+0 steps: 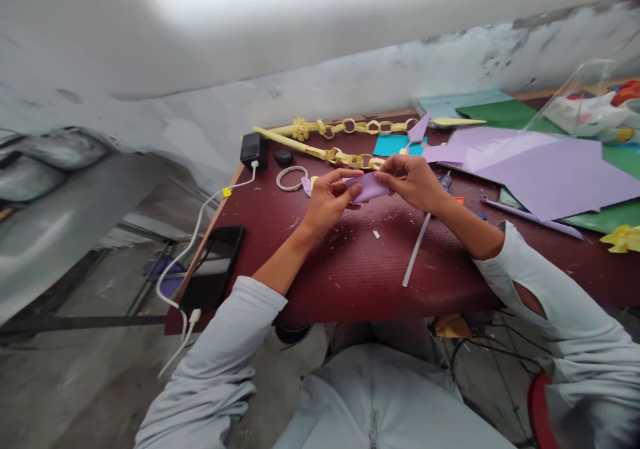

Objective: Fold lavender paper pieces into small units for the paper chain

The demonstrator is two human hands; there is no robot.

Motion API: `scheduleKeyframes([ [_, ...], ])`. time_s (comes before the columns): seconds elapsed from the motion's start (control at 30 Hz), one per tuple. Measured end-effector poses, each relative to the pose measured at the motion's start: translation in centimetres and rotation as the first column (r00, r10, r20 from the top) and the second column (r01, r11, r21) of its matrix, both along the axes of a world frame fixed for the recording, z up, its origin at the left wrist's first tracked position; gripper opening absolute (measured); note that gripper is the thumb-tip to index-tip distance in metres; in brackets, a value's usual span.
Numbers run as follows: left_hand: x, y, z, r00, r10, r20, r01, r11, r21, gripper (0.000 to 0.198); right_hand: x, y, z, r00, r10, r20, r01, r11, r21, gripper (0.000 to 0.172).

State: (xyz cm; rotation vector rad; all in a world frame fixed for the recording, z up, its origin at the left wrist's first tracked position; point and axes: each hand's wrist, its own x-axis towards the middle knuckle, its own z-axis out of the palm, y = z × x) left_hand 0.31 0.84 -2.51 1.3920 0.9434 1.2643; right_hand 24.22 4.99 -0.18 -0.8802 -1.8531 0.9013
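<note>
Between both hands is a small piece of purple paper (369, 188), folded or bent, above the dark red table (320, 262). My left hand (330, 199) pinches its left end, thumb on top. At its upper right edge, my right hand (407, 179) grips it between thumb and fingers. Just behind the hands lies a yellow paper chain (345, 158). A roll of tape (292, 178) rests left of my left hand, beside a scrap of purple paper (306, 185). Below my right wrist lies a thin pale paper strip (417, 249).
A black charger (253, 149) with a white cable (200, 219) and a black phone (213, 266) occupy the left side. Purple sheets (545, 169), green paper (520, 116) and a rolled purple stick (535, 217) lie right. A wall (320, 89) borders the table's back.
</note>
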Motion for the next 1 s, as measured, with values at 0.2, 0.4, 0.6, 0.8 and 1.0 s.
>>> scheduleKeyframes([
  [0.2, -0.09, 0.17, -0.14, 1.000, 0.020, -0.017, -0.020, 1.000, 0.015, 0.060, 0.04, 0.05, -0.01, 1.000, -0.005, 0.005, 0.005, 1.000, 0.006, 0.037],
  [0.4, 0.04, -0.30, 0.24, 0.999, 0.017, -0.042, -0.017, 1.000, 0.006, 0.056, 0.05, -0.34, 0.50, 0.997, 0.031, -0.064, -0.037, 0.995, -0.092, 0.047],
  [0.6, 0.35, -0.68, 0.34, 0.998, -0.015, -0.054, 0.018, 0.998, 0.056, 0.050, 0.38, -0.72, 0.31, 0.957, 0.281, -0.075, -0.289, 0.892, -0.347, 0.048],
  [0.8, 0.31, -0.81, 0.38, 0.998, -0.032, -0.056, 0.035, 0.998, 0.049, 0.050, 0.38, -0.36, -0.08, 0.956, 0.276, -0.096, -0.292, 0.895, -0.337, 0.038],
  [1.0, 0.11, -0.78, 0.31, 0.993, -0.032, -0.110, 0.038, 0.998, 0.053, 0.048, 0.38, -0.34, -0.06, 0.954, 0.285, -0.095, -0.300, 0.895, -0.331, 0.037],
])
